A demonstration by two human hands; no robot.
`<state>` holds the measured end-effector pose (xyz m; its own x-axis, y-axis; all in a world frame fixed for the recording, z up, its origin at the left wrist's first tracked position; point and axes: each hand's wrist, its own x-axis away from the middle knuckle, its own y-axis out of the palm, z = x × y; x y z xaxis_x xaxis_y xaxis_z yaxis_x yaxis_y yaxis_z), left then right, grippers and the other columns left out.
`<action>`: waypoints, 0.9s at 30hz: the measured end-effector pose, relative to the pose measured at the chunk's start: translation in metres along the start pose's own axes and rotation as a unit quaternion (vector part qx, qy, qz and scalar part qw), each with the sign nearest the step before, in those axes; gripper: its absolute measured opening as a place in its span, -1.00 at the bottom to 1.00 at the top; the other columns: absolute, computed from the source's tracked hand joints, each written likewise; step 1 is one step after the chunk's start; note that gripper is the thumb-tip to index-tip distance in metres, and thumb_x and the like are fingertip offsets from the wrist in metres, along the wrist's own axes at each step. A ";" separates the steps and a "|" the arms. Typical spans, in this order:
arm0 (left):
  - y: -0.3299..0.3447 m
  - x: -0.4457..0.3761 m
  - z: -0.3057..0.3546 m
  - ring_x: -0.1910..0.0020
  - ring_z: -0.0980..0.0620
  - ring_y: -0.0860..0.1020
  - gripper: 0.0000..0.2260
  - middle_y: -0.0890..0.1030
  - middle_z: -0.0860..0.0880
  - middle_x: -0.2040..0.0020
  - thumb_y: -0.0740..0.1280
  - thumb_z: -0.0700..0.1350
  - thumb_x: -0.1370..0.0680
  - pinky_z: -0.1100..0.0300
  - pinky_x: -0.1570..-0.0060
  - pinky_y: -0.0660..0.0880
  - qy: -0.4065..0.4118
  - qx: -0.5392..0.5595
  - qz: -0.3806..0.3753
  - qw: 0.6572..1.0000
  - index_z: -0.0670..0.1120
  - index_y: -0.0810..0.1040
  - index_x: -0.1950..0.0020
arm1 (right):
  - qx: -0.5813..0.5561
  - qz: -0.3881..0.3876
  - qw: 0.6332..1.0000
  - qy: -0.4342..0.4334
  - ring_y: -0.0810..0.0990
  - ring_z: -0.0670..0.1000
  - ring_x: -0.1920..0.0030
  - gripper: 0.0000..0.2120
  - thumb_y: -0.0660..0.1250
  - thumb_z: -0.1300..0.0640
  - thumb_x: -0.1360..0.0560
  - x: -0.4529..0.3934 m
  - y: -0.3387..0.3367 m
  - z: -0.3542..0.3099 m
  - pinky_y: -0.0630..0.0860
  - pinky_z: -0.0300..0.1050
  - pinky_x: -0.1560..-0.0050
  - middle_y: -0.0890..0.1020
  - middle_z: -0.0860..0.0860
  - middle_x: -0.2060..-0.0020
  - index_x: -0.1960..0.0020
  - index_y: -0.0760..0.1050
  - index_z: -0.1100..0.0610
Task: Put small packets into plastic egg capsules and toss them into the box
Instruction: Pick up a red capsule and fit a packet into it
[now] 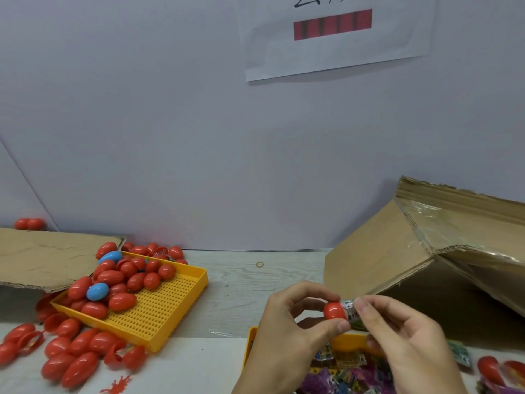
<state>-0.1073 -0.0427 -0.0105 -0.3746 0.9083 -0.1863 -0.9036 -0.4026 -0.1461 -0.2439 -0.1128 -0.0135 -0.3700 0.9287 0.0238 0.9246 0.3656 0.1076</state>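
the left hand (295, 325) pinches a red egg capsule half (334, 310) between thumb and curled fingers (339, 327), low over the counter (241, 280). the right hand (403, 336) pinches a small packet (350, 308) whose end sits at the capsule's open mouth. below them a yellow tray (251, 345) holds more packets. the cardboard box (397, 260) stands just right of the hands. a second yellow tray (181, 302) of red and blue eggs lies at left.
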 end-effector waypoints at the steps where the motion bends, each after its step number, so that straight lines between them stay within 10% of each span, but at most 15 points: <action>1: 0.000 0.000 0.000 -0.05 0.09 0.62 -0.77 0.67 0.11 0.04 0.59 -0.12 -0.36 0.19 0.00 0.61 0.001 0.000 0.000 1.000 0.13 0.66 0.08 | 0.001 -0.002 1.000 0.004 0.61 -0.06 0.32 -0.86 0.47 0.07 -0.25 0.000 0.000 0.000 0.44 -0.18 0.31 0.69 0.01 0.36 0.27 0.67 0.13; 27: 0.002 0.000 0.000 -0.05 0.08 0.63 -0.69 0.68 0.09 0.07 0.61 -0.24 -0.31 0.18 -0.07 0.60 0.004 -0.014 0.019 1.000 0.09 0.68 0.08 | 0.017 -0.026 0.999 0.004 0.62 0.11 0.10 -0.80 0.40 -0.08 -0.19 -0.006 -0.002 0.007 0.53 0.00 0.11 0.69 -0.09 0.29 0.19 0.67 -0.17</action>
<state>-0.1089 -0.0432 -0.0111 -0.4058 0.8917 -0.2007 -0.8831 -0.4391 -0.1652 -0.2425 -0.1184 -0.0207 -0.4188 0.9077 0.0273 0.9064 0.4159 0.0744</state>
